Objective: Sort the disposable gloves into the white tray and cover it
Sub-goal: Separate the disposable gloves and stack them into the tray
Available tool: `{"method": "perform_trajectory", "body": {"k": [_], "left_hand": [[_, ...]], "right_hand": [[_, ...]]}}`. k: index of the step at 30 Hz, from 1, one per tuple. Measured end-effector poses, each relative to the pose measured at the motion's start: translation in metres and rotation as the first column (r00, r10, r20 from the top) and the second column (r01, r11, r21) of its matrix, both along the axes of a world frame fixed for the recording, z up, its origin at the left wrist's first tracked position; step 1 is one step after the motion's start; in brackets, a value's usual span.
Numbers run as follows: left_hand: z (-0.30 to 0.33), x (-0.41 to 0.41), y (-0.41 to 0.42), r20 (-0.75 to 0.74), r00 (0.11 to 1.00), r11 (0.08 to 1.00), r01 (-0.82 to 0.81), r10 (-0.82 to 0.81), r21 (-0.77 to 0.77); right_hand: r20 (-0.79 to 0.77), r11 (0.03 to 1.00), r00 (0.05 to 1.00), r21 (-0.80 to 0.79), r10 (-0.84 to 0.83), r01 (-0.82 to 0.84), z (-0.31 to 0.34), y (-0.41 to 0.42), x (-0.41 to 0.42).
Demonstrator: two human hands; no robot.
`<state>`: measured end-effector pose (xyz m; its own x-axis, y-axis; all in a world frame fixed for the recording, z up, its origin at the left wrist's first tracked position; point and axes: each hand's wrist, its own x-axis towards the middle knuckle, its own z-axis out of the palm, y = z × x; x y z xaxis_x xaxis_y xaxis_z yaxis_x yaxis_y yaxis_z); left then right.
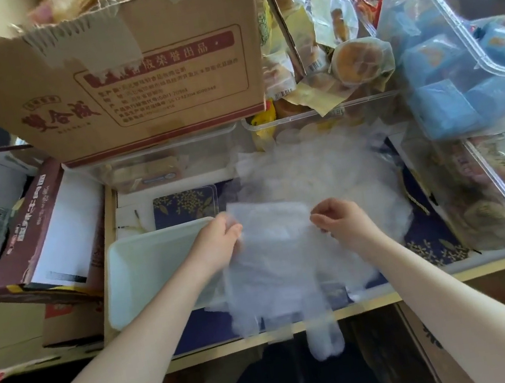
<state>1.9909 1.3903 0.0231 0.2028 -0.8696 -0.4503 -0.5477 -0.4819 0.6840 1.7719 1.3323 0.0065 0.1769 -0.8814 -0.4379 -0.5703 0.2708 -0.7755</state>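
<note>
Here, the tabletop carries a loose heap of thin, translucent disposable gloves. The white tray, rectangular and smooth-walled, sits left of the heap. Both forearms extend forward. The left hand and right hand each pinch the cuff edge of one glove, whose fingers hang past the tabletop's near edge.

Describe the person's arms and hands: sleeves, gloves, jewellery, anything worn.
Both forearms are bare up to the frame's bottom edge; no sleeves show. The left hand and right hand wear no gloves. No watch, bracelet or ring is visible.
</note>
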Motion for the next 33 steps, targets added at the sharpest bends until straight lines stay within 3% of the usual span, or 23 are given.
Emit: {"method": "perform_trajectory", "body": {"k": [3,5,11,15,19,24,28,30,33], "left_hand": [[-0.01,0.005,-0.004,0.065,0.996,0.997,-0.07,0.068,0.024],[-0.009,0.005,-0.007,0.093,0.993,0.997,-0.069,0.072,-0.032],[-0.008,0.006,-0.011,-0.028,0.996,0.989,-0.085,0.082,-0.122],[-0.004,0.005,-0.012,-0.219,0.963,0.968,-0.195,0.158,-0.158],[0.003,0.007,-0.013,-0.337,0.932,0.958,-0.21,0.135,-0.195],[0.016,0.009,-0.015,-0.314,0.939,0.959,0.051,-0.141,-0.278],[0.031,0.0,-0.02,-0.141,0.933,0.869,0.243,-0.331,-0.43],[0.044,-0.007,-0.025,-0.175,0.925,0.854,0.223,-0.338,-0.471],[0.067,-0.013,-0.033,-0.307,0.865,0.844,0.213,-0.397,-0.491]], "right_hand": [[-0.298,0.97,0.954,-0.237,-0.018,-0.056,-0.023,-0.008,-0.01],[-0.428,0.947,0.903,-0.3,-0.023,-0.117,-0.03,-0.016,-0.014],[-0.526,0.99,0.85,-0.101,0.029,-0.096,-0.042,-0.043,-0.006],[-0.594,0.974,0.805,-0.174,0.012,-0.143,-0.053,-0.048,0.0],[-0.356,0.97,0.927,-0.242,-0.117,0.03,-0.044,-0.05,0.002],[0.061,0.951,0.993,-0.286,-0.103,0.117,0.015,-0.052,-0.005],[0.429,0.988,0.903,-0.139,0.004,0.062,0.074,-0.058,-0.013],[0.549,0.991,0.836,-0.123,0.023,0.054,0.097,-0.06,-0.015],[0.594,0.991,0.802,-0.135,0.061,0.025,0.122,-0.059,-0.015]]}}
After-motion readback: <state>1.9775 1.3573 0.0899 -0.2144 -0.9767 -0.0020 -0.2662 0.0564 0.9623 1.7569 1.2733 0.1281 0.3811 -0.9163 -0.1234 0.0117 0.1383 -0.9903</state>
